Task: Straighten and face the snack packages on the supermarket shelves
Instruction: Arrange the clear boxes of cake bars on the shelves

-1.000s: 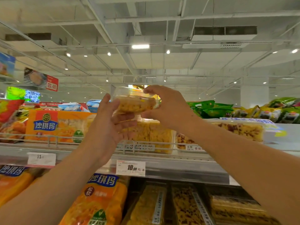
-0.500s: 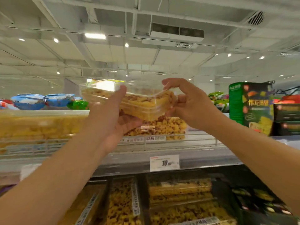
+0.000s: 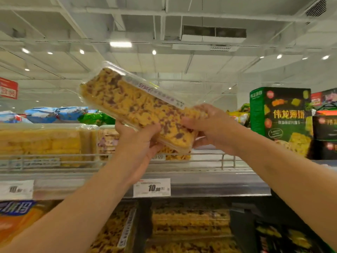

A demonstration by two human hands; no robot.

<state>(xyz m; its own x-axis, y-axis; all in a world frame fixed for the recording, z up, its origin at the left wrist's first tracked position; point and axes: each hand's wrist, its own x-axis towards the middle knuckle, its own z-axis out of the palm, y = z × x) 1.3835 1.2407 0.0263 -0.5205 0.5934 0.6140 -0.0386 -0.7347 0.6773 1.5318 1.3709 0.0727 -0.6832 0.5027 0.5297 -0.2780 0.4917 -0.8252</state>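
Observation:
A clear plastic snack box (image 3: 131, 101) of yellow crispy cake with dark bits is held up above the top shelf (image 3: 209, 181). It is tilted, its far end up and to the left, its labelled face toward me. My left hand (image 3: 138, 141) grips its lower edge from below. At the box's near right end, my right hand (image 3: 213, 125) holds it with curled fingers. More clear boxes of the same kind (image 3: 107, 141) stand behind the shelf's wire rail (image 3: 226, 157).
Yellow snack boxes (image 3: 42, 141) fill the shelf's left part. A green carton (image 3: 280, 117) and dark cartons (image 3: 326, 132) stand at the right. Price tags (image 3: 152, 188) hang on the shelf edge. The lower shelf holds orange bags (image 3: 16, 218) and more clear boxes (image 3: 189, 221).
The box has been lifted higher and turned from lying flat to tilted with its top face toward me. The view has shifted a little to the right.

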